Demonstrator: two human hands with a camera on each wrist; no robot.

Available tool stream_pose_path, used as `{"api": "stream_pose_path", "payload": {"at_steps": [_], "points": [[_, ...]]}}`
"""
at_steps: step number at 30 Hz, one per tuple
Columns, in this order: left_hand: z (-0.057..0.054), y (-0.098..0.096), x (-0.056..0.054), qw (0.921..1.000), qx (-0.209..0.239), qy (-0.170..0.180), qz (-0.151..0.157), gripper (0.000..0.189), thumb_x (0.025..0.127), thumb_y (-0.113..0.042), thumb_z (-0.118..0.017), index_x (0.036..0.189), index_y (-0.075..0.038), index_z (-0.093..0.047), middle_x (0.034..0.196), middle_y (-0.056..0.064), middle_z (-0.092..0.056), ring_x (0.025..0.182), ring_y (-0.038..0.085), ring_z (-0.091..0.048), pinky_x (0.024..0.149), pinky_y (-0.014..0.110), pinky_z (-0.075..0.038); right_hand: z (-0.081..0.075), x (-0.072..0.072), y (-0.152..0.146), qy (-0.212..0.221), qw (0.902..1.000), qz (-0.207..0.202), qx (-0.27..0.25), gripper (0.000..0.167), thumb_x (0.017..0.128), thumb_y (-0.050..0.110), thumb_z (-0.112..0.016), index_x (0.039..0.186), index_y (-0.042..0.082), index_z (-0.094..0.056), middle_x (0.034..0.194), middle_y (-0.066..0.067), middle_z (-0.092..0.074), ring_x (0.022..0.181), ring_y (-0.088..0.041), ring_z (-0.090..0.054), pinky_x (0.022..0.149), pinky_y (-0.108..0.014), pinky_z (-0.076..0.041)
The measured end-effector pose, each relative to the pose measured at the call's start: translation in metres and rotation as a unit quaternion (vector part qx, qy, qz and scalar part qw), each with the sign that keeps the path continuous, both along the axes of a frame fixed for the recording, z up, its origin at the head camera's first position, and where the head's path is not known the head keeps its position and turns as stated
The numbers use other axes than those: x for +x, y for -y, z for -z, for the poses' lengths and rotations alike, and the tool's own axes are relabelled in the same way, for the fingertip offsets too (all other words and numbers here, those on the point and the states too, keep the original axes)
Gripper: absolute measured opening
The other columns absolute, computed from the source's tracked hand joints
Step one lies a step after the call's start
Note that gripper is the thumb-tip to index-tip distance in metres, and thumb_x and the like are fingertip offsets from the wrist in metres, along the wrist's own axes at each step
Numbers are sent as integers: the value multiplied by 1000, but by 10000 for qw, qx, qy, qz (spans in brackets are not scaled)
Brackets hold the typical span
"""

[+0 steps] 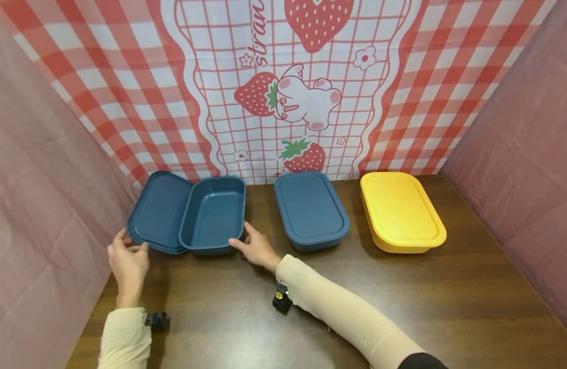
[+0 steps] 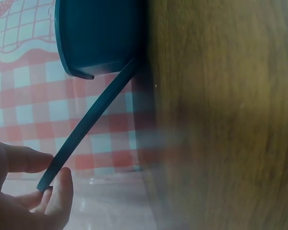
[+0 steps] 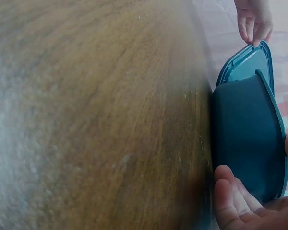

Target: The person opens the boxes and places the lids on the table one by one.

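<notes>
At the table's left, my left hand (image 1: 128, 261) pinches the near-left corner of a dark blue lid (image 1: 161, 210) between thumb and fingers. That lid is tilted, its left side raised off the table and its right side low against an open blue food container (image 1: 214, 218). The left wrist view shows the lid (image 2: 89, 120) edge-on as a slanted strip. My right hand (image 1: 257, 251) grips the container's near-right corner, thumb on the rim and fingers along the outer wall. In the right wrist view the container (image 3: 249, 129) rests on the table, its inside hidden.
A second blue container (image 1: 312, 207) with its lid on stands right of the right hand. Farther right is a lidded yellow container (image 1: 403, 210). A checked strawberry cloth (image 1: 283, 92) hangs behind them, and pink cloth (image 1: 518, 113) walls both sides of the wooden table (image 1: 357, 287).
</notes>
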State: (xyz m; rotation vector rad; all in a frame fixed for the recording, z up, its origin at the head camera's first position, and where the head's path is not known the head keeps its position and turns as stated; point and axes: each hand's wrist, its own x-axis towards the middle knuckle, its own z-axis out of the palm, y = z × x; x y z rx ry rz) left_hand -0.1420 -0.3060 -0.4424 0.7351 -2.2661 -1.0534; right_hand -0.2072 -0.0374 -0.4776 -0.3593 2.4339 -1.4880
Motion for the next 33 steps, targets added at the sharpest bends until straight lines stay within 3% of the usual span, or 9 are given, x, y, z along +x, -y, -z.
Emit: {"api": "stream_pose_path", "payload": {"at_steps": [2,4,5,21,27,33], "points": [[0,2,0,10000,39,10,5,60,87,1,-63,143,3,-42,118,26,-50,97,22,-58,91,39,-42,0,0,0,-1,10000,3,39,77,92,38,-65,152,6,-30,71,-2,-59,55,-9,-55,53,-21,-44],[-1,3,0,10000,92,11,2,60,86,1,-62,142,5,-40,116,27,-51,115,41,-47,101,49,-35,0,0,0,3,10000,7,55,77,92,38,-65,152,6,-30,71,-2,-59,56,-9,-55,54,-21,-44],[0,5,0,9999,140,14,1,61,86,1,-61,142,6,-40,116,28,-50,120,44,-42,104,52,-31,1,0,0,1,10000,11,65,77,92,39,-65,152,6,-30,71,-2,-60,56,-9,-56,54,-21,-44],[5,23,-4,9949,472,884,-79,65,86,-4,-59,145,10,-34,117,30,-47,120,49,-42,109,55,-29,0,0,-1,-36,9999,-18,131,77,93,40,-65,152,6,-30,74,-4,-61,56,-11,-58,57,-23,-44],[3,30,-5,9889,449,1417,79,66,86,-7,-56,145,12,-32,128,37,-51,126,51,-43,112,54,-30,1,-1,-1,-50,9999,-16,123,76,93,40,-65,152,7,-30,75,-4,-62,56,-11,-58,57,-23,-44],[6,36,-5,9811,325,1883,301,65,85,-9,-54,141,16,-34,131,43,-46,125,55,-42,111,55,-32,2,-1,0,-133,9998,-16,126,77,92,39,-65,152,6,-30,77,-6,-63,58,-12,-58,59,-24,-45]]}}
